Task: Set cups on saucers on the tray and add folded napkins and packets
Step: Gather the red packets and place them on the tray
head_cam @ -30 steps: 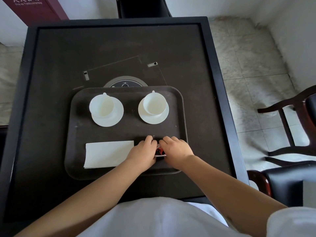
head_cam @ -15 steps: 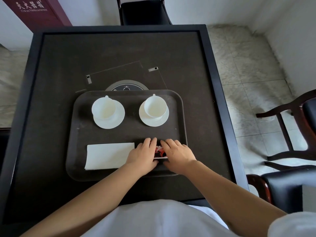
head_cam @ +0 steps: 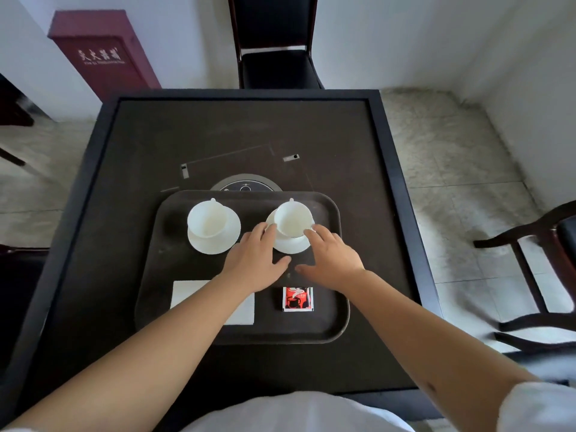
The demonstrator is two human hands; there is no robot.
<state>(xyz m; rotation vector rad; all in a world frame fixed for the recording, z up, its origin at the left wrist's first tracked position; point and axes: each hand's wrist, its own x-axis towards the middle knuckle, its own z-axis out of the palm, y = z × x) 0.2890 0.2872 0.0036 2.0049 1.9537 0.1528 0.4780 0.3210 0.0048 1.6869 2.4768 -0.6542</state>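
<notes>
We see a dark brown tray (head_cam: pixel 330 325) on a black table (head_cam: pixel 124 145). Two white cups, left (head_cam: pixel 207 220) and right (head_cam: pixel 293 221), sit on white saucers (head_cam: pixel 215 244). The folded napkin (head_cam: pixel 187 291) is white. The packet (head_cam: pixel 297 299) is red with a black cup and white steam printed on it.

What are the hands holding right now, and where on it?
Nothing is plainly held. The left hand and right hand reach, fingers fairly straight, to either side of the right cup on its saucer, fingertips at the rims; contact cannot be told.
</notes>
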